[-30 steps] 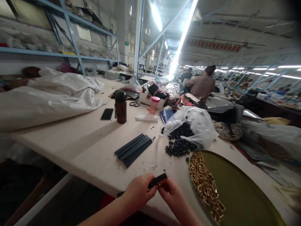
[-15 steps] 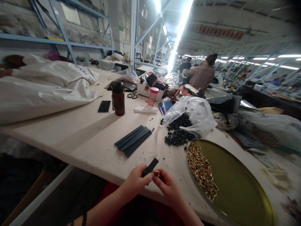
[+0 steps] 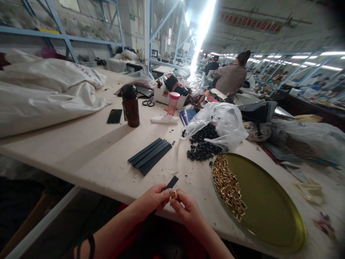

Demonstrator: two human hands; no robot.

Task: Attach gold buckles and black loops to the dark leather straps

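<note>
My left hand [image 3: 156, 198] is closed on a flat black strip [image 3: 171, 182], whose far end sticks out past the fingers. Close against it, my right hand [image 3: 185, 208] pinches a small gold metal buckle [image 3: 174, 194] between thumb and fingertips. Whether the strip passes through the buckle is hidden by the fingers. Beyond my hands lies a stack of black strips [image 3: 150, 156] on the table. To the right, a pile of gold buckles [image 3: 229, 185] rests along the left side of a round gold tray [image 3: 272, 201].
Small black loops [image 3: 201, 151] spill from a clear plastic bag [image 3: 228, 120]. Farther back stand a dark bottle [image 3: 130, 108], a phone [image 3: 114, 116], scissors [image 3: 148, 103] and a pink-lidded cup [image 3: 173, 104]. A large white sack [image 3: 48, 93] covers the table's left. A person [image 3: 230, 77] sits beyond.
Both hands have shifted slightly left in view, still close together. The black strip reaches less far past the fingers, and the gold buckle shows more plainly. The camera view has shifted a little.
</note>
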